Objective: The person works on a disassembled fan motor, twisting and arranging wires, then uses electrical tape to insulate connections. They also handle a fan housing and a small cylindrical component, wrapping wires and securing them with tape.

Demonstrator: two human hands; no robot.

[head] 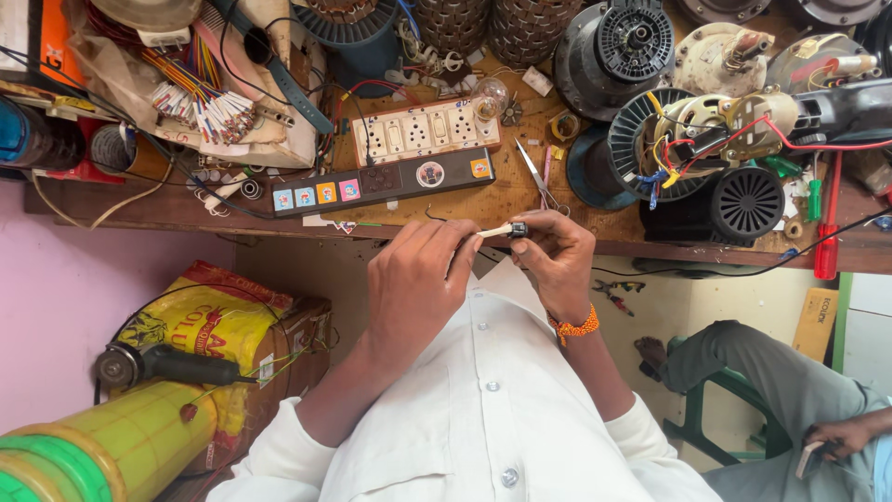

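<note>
The person's left hand (418, 279) and right hand (556, 260) meet in front of the chest, just below the front edge of the wooden desk (483, 200). Between them is a small black part (518, 229) with a short pale sleeve or wire end (494, 230) sticking out of it toward the left hand. The right hand is curled almost shut, its thumb and fingertips pinching the black part from the right side. The left hand is also curled, with its fingertips closed on the pale end, so the piece spans the small gap between the two hands and hangs in the air, clear of the desk. An orange beaded band (574, 327) circles the right wrist.

On the desk just beyond the hands lies a long black power strip (381, 184) with coloured stickers, and behind it a white switch-and-socket board (427, 130) with a clear bulb (490, 95) beside it. A pair of scissors (537, 177) lies to the right of the strip. Farther right stand fan motors with coloured wiring (706, 139) and a red screwdriver (827, 232). Lower left, an angle grinder (153, 364) rests on a yellow sack (214, 316). At lower right another person's hand (832, 439) rests on a grey trouser leg.
</note>
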